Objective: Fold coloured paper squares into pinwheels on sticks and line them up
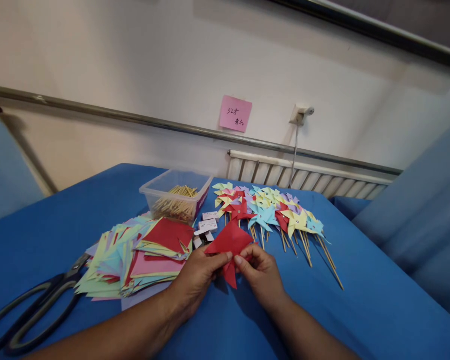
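Note:
Between both hands is a sheet of red paper [230, 241], partly cut and bent, with one point hanging downward. My left hand [198, 267] pinches its left side, thumb on top. From the right, my right hand [260, 270] grips a folded part of the same paper between thumb and fingers. To the left lies a pile of coloured paper squares [135, 255], some with slits. Finished paper pinwheels [264, 212] on sticks lie beyond my right hand.
Large dark-handled scissors [41, 305] lie at the left. A clear plastic box [153, 192] holds many thin wooden sticks [178, 202]. Small white boxes [208, 226] sit beside it. A blue cloth [341, 320] covers the table, which stands by a wall with a radiator [270, 172].

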`<state>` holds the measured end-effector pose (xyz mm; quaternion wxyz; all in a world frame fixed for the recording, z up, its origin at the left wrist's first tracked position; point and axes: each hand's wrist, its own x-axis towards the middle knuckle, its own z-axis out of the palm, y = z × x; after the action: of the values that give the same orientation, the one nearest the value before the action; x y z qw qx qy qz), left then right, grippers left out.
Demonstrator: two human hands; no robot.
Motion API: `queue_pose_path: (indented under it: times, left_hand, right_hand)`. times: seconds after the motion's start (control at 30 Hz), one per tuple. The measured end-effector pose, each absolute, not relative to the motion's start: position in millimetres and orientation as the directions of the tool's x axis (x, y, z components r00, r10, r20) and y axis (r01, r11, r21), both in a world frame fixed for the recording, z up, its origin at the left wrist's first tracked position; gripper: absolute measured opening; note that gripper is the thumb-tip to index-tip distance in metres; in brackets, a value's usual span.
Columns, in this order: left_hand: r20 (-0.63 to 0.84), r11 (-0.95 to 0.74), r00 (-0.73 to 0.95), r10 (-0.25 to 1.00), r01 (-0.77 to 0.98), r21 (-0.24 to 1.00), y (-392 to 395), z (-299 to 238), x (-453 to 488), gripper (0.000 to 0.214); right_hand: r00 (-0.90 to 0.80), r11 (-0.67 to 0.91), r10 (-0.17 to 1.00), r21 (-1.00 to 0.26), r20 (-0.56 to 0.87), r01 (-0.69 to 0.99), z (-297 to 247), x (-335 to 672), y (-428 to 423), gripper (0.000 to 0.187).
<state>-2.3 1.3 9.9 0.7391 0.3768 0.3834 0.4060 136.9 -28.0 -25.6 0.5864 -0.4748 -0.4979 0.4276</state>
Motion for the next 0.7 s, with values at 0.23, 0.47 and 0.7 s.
queue_pose_path:
  times: [0.23,0.47,0.7]
  left_hand:
    - [-0.254,0.372,0.386,0.887,-0.268,0.889,3,7,-3,0.022]
    - [-0.236,0.322,0.357,0.904,-0.203,0.925,7,-4,-5,0.022]
    - [-0.236,0.32,0.34,0.911,-0.218,0.922,9,-2,-6,0.021]
  right_hand:
    - [0.173,0.166,0.972,-0.985,0.157,-0.038,-24,137,-27,0.025]
    - [0.178,0.13,0.976,-0.992,0.128,0.002,-27,136,-27,0.022]
    - [0.152,0.137,0.981,-0.988,0.125,-0.072,-26,136,-28,0.027]
